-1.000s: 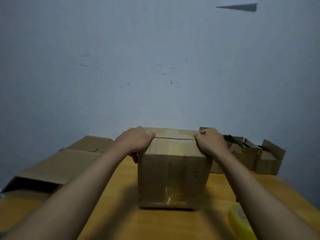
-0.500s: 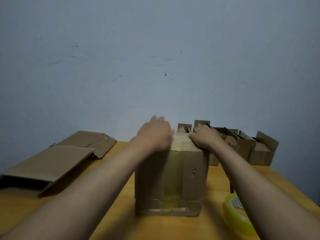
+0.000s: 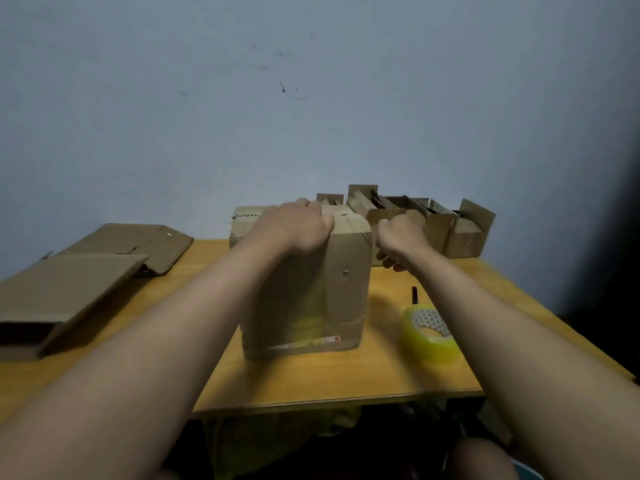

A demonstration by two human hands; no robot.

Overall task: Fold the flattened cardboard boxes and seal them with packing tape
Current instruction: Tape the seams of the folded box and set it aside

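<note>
A folded brown cardboard box (image 3: 332,299) stands upright in the middle of the wooden table (image 3: 346,379), with tape along its front. My left hand (image 3: 294,226) lies on the box's top, fingers curled over the front top edge. My right hand (image 3: 398,240) is just right of the box's upper right corner, fingers curled; whether it touches the box I cannot tell. A roll of yellowish clear packing tape (image 3: 431,334) lies on the table to the right of the box.
Flattened cardboard boxes (image 3: 79,285) lie at the left of the table. Several small open-topped boxes (image 3: 433,223) stand in a row at the back right against the wall. A small dark object (image 3: 414,294) lies behind the tape roll. The table's front edge is near.
My left hand slid from the box's left top corner toward the middle of the top. My right hand came off the top and moved to the right of the box. The view tilted down.
</note>
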